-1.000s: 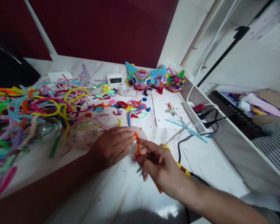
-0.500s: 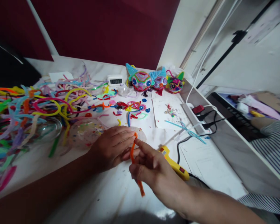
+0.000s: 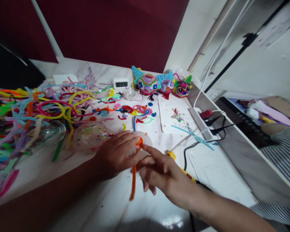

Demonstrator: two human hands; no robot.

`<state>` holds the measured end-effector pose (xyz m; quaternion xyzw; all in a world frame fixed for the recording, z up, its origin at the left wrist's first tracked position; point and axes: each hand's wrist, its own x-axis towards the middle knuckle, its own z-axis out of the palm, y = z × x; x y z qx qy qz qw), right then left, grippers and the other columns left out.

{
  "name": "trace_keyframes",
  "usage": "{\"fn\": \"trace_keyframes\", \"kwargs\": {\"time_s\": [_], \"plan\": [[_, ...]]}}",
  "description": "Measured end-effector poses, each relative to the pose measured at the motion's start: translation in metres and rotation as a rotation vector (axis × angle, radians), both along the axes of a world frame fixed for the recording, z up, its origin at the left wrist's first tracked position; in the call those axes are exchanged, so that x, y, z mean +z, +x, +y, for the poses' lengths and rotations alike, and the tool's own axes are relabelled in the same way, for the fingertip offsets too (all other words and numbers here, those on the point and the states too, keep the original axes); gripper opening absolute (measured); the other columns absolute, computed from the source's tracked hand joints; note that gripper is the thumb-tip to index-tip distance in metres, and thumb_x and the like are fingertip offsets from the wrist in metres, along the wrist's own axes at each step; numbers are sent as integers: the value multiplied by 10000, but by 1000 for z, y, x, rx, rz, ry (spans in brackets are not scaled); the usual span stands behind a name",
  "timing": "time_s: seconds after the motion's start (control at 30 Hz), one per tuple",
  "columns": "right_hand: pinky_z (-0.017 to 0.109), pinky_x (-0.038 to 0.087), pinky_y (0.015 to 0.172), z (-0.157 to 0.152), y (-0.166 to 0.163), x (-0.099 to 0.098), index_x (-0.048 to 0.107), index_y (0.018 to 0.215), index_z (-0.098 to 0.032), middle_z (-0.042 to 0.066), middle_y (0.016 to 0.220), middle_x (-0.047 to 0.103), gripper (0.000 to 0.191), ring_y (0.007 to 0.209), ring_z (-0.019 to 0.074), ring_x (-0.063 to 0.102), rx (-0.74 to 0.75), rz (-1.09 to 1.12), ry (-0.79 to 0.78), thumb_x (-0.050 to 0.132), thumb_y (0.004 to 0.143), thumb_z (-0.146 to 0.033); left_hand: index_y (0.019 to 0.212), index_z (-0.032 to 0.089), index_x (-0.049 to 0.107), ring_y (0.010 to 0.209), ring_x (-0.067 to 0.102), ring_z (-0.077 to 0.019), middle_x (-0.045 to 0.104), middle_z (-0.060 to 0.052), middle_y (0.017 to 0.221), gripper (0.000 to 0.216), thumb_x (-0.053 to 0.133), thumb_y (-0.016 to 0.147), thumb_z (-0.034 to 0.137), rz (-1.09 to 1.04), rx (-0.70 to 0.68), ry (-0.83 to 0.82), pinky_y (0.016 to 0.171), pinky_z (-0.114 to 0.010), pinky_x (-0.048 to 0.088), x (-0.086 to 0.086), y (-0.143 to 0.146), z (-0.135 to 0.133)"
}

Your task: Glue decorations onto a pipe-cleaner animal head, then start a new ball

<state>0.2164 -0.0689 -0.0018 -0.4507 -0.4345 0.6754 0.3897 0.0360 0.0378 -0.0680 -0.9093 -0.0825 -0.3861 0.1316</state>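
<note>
An orange pipe cleaner has its upper end curled into a small coil and its tail hanging down toward me. My left hand pinches it near the coil, fingers flat over a round translucent disc. The index fingertip of my right hand touches the coil's right side; its other fingers are spread and loosely bent, with the tail outside them. Partly hidden behind the right hand is a yellow glue gun.
A tangle of colourful pipe cleaners covers the left side. Decorated animal heads and a white digital clock stand at the back. A power strip with cables lies right, near a person's striped sleeve.
The orange strip's upper end has gone from a small bend to a coil. Its tail has swung left, out of my right fingers, which have loosened and spread.
</note>
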Motion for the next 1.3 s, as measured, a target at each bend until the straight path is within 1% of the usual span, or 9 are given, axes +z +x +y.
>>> {"fn": "trace_keyframes", "kwargs": {"time_s": [0.07,0.13,0.23,0.4,0.57,0.73,0.93,1.17,1.3], "plan": [[237,470,539,2,12,-3,509,1342,-199,23,908,619,427,627,101,555,-41,-224,182,585,929,-279,1049,173,626,1243,595,-304,683,-159,1169,189,666,872,121,7,3,-9,1025,-501,536,1,0,0],[305,530,673,6,23,-5,581,1292,-163,68,964,628,345,765,150,605,-72,-532,491,497,958,-181,1028,166,630,1228,606,-301,682,-164,1170,184,681,859,111,1,-3,-2,1024,-497,538,2,-1,0],[398,553,794,18,36,-5,621,1269,-102,164,1098,620,390,966,239,617,16,-912,869,431,933,-51,990,160,636,1226,610,-297,683,-169,1176,163,681,849,90,-2,-6,12,1033,-493,535,3,-2,0],[464,559,805,36,45,-4,606,1334,-88,214,1224,626,410,945,281,593,233,-1267,1167,428,966,-53,982,180,635,1240,600,-283,694,-141,1170,145,687,860,121,26,23,14,1029,-493,541,3,-3,-1],[469,542,790,44,52,-6,555,1390,-84,198,1330,623,400,1024,323,577,359,-1446,1337,448,1013,-165,999,193,637,1276,570,-286,678,-139,1229,117,627,901,130,15,9,-93,1036,-501,519,-2,-4,-1],[434,515,753,46,55,-6,558,1360,-33,196,1319,647,383,1023,323,576,394,-1505,1458,448,1017,-163,1080,223,645,1305,537,-280,660,-117,1280,169,540,952,189,-87,-56,-322,1058,-522,481,-10,-5,1],[400,489,744,48,50,-4,623,1265,-11,176,1283,679,329,1041,305,585,385,-1509,1536,448,1024,-152,1081,220,608,1188,596,-232,666,-87,1186,236,578,885,92,-194,-120,-567,1073,-499,467,0,-3,0],[396,490,741,50,53,-4,601,1296,-7,176,1294,673,346,1030,297,589,411,-1470,1501,443,1027,-155,867,224,642,1045,586,-192,613,-48,1012,116,608,856,113,-285,-18,-792,932,-378,499,6,-1,-6],[404,495,738,51,53,-5,615,1275,-3,183,1283,676,344,1015,298,592,396,-1448,1505,429,1033,-162,827,215,649,955,578,-175,589,-31,944,95,616,840,126,-305,69,-831,853,-340,501,5,-3,-7]]}}
